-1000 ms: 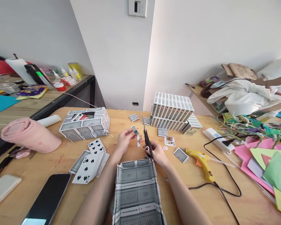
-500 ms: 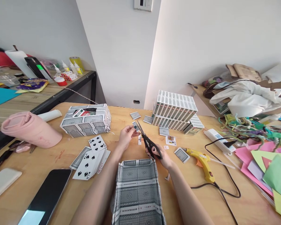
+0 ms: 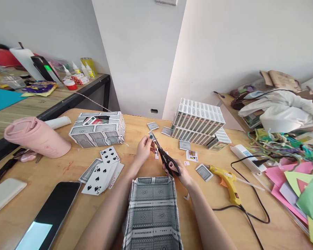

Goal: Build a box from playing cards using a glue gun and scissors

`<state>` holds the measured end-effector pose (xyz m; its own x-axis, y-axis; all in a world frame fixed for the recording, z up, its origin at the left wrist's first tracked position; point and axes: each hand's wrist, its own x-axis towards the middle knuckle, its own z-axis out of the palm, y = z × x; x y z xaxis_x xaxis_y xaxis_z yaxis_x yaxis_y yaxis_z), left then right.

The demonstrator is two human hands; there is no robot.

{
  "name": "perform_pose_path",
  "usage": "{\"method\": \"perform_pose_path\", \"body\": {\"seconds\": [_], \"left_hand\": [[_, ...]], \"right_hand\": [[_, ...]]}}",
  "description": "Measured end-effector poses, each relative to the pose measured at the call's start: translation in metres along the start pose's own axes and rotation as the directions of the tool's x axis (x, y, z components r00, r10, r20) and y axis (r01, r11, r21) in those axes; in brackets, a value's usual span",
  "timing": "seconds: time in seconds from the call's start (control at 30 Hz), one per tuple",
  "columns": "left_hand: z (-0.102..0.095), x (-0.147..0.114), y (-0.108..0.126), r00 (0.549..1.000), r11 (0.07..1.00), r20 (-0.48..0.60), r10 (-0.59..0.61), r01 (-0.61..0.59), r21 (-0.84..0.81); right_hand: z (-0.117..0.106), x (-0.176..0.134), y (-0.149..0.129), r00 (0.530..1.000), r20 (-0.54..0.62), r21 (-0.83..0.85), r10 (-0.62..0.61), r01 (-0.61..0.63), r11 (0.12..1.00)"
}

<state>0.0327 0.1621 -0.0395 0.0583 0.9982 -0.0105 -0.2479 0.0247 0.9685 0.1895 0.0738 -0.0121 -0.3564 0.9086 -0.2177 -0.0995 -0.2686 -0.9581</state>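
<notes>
My left hand (image 3: 145, 147) pinches a small playing card piece (image 3: 150, 134) between thumb and fingers. Black-handled scissors (image 3: 165, 156) are gripped in my right hand (image 3: 179, 171), their blades pointing up and left against the card piece. Between my forearms stands an open box made of playing cards (image 3: 153, 211), its inside lined with grey card backs. Cut card scraps (image 3: 157, 155) lie on the table just below the blades. To the left of my left forearm is a fanned pile of playing cards (image 3: 100, 177), a five of spades on top.
A card-covered box (image 3: 99, 128) stands at back left, stacked card packs (image 3: 198, 119) at back right. A yellow glue gun (image 3: 228, 180) with its cable lies right, near a power strip (image 3: 246, 158). A phone (image 3: 49, 215) and a pink roll-shaped item (image 3: 38, 137) are left; coloured paper (image 3: 289, 187) lies far right.
The camera view has tilted and shifted slightly. My left hand's grip has turned a little at the card piece, and the scissor blades look closer together over it.
</notes>
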Motion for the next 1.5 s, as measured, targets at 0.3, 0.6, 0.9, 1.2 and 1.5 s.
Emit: {"method": "perform_pose_path", "body": {"seconds": [0.3, 0.6, 0.9, 1.2, 1.5], "left_hand": [[0.003, 0.000, -0.011, 0.998, 0.996, 0.025, 0.056, -0.058, 0.067], [0.003, 0.001, -0.016, 0.995, 0.991, -0.002, 0.103, -0.103, 0.087], [0.004, 0.001, -0.013, 0.990, 0.988, -0.050, 0.129, -0.124, 0.096], [0.007, 0.000, -0.014, 0.991, 0.987, -0.039, 0.128, -0.124, 0.105], [0.006, 0.001, -0.014, 0.989, 0.986, -0.068, 0.131, -0.123, 0.110]], "right_hand": [[0.002, 0.001, 0.004, 0.998, -0.059, 0.016, 0.020, -0.019, 1.000], [0.002, 0.001, 0.003, 0.998, -0.052, -0.002, 0.039, -0.040, 0.999], [0.000, 0.001, 0.006, 1.000, -0.007, -0.004, 0.020, -0.020, 1.000], [0.000, 0.001, 0.006, 0.999, -0.022, -0.005, 0.040, -0.040, 0.999], [-0.001, 0.001, 0.006, 0.999, -0.010, -0.029, 0.036, -0.037, 0.999]]}}
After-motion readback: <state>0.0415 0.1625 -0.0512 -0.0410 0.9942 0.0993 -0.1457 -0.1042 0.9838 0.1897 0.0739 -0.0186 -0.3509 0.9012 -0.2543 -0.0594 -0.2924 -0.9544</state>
